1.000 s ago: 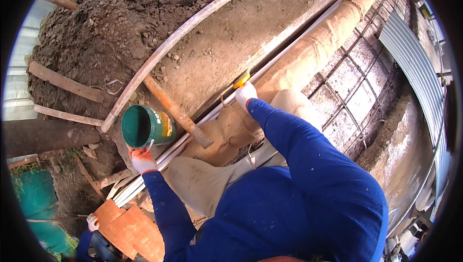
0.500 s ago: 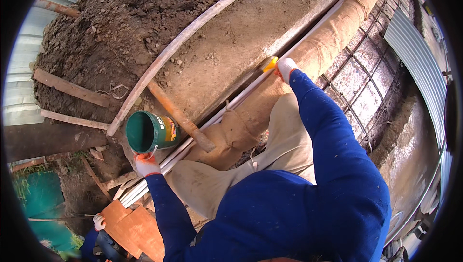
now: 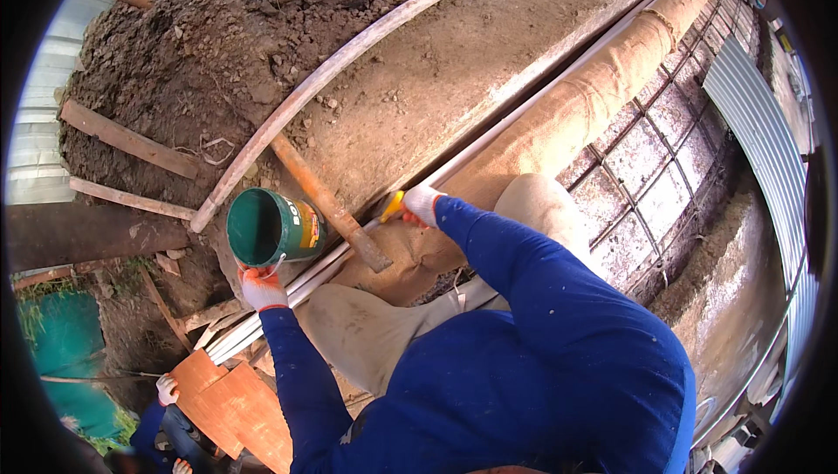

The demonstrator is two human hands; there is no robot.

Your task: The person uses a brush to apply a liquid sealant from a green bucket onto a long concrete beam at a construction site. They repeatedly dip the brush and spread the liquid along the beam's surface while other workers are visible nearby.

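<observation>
Bucket [image 3: 281, 231] is beside the beam [image 3: 319, 193], the left hand [image 3: 262, 287] closed on its near edge; the right hand [image 3: 422, 204] grips a yellow tool [image 3: 393, 206], seemingly a brush, at the white pipes [image 3: 316, 276] beside the burlap [image 3: 567, 125].

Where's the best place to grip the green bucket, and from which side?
I'd take the green bucket by the rim nearest the wearer, coming from the body side, where the left hand is. The open mouth leaves a thin edge exposed for fingers, while the orange-brown bar lies close on the bucket's right, probably crowding that approach.
</observation>
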